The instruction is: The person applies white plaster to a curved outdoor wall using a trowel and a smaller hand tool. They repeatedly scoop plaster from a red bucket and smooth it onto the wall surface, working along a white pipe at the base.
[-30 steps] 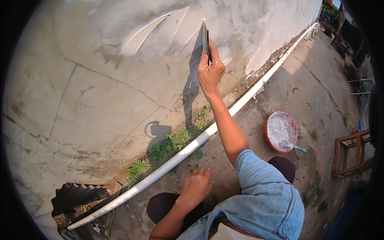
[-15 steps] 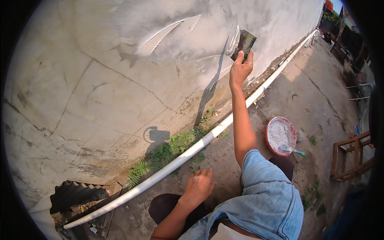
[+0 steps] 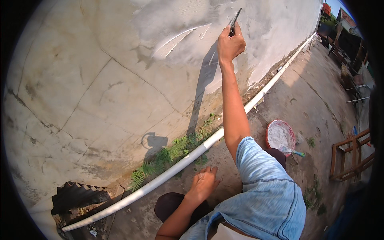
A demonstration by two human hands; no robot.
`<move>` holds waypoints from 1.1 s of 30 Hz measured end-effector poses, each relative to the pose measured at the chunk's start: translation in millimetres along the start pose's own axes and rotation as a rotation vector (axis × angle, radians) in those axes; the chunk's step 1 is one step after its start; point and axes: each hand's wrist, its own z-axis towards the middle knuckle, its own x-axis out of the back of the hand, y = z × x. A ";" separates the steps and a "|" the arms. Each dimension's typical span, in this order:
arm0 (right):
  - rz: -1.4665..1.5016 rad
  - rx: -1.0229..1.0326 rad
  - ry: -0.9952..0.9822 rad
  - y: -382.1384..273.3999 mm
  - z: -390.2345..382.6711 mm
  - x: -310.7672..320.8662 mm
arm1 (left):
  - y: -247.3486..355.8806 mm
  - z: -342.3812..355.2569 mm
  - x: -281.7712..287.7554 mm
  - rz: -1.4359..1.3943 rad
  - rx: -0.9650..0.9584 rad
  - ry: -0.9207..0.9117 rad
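My right hand [image 3: 231, 45] is closed round a dark, flat filler scraper [image 3: 236, 21], which is now seen nearly edge-on against the wall. Pale wet filler coats the wall [image 3: 276, 24] around it, with a raised curved ridge to the left of the scraper. My left hand [image 3: 205, 183] hangs low by my knee, fingers loosely bent and apart from the thumb, with nothing visible in it. White smears mark its back. To the right of my right arm, a red-rimmed basin [image 3: 267, 138] holds whitish filler [image 3: 280, 135]. A tool with a blue-green handle [image 3: 298, 153] leans in it.
A long white pipe [image 3: 176, 165] runs along the wall's foot, with green plants [image 3: 162, 158] behind it. Corrugated sheet [image 3: 74, 196] lies at lower left. A brown wooden frame [image 3: 354, 154] stands on the concrete ground [image 3: 308, 100] at right. Cracks cross the bare wall.
My right hand has moved up and slightly left with the scraper, which has turned from showing its broad face to its edge. The white filler on its blade is now mostly hidden. My left hand barely shifts.
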 end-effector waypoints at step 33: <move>0.227 -0.126 -0.193 -65.8 -81.0 32.2 | -14.7 -6.1 0.1 -0.054 -0.086 0.110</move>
